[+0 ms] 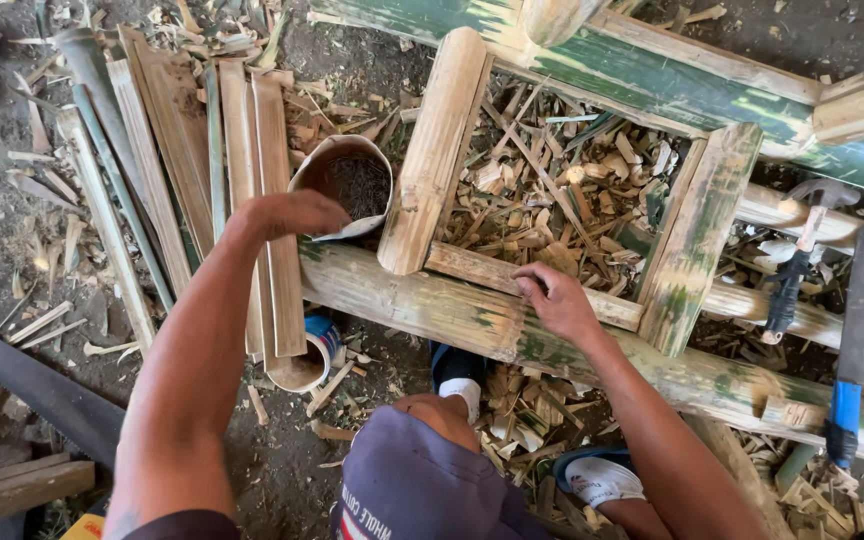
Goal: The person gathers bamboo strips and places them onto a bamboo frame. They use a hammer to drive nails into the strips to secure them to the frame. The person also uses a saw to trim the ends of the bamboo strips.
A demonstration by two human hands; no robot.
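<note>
Reaching over a torn, curled paper container [344, 185] of dark small bits, the left hand [292, 212] hangs with fingers bunched loosely downward at its rim; whether they pinch anything cannot be told. Just left of that hand lie flat split bamboo slats [192, 150], pale and fibrous, side by side on the dirt floor [12, 260]. The right hand [555, 298] rests with curled fingers pressed on a thin bamboo strip [527, 285] that lies along the thick green-mottled bamboo pole [432, 305] beneath it. Beyond this hand an open rectangular bay, bounded by two half-round bamboo crosspieces [439, 150], is littered with dry bamboo chips [552, 190]. Well to its right a hammer [797, 255] and a dark blade with a blue handle [852, 350] lie across the round poles.
</note>
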